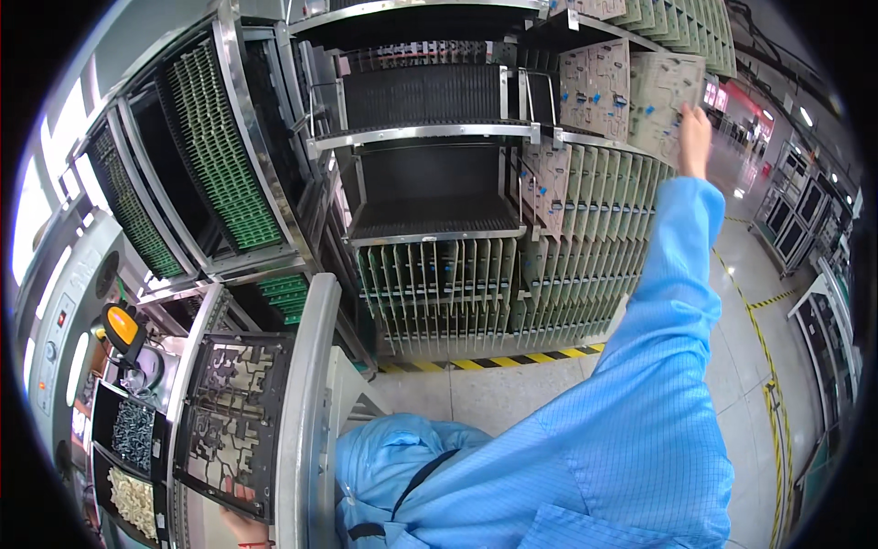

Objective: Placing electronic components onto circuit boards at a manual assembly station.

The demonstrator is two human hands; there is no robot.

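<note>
My right hand (694, 145) reaches up to the far right, its fingers closed on the edge of a beige circuit board (666, 102) with a few blue parts on it. That board stands upright at the end of a row in the rack. Low at the left, my left hand (245, 523) is at the near edge of a black slotted board fixture (236, 416), with fingers on its rim. The fixture lies tilted on the workbench rail; pale areas show in its cut-outs. Part of the left hand is hidden under the fixture.
Metal shelving (430, 135) ahead carries rows of upright boards (604, 197) and black slotted trays (425, 96). Green boards (215, 146) fill a rack at the left. Bins of dark screws (133, 435) and cream parts (133, 503) sit beside an orange-and-black scanner (121, 325). Striped tape (494, 360) marks the floor.
</note>
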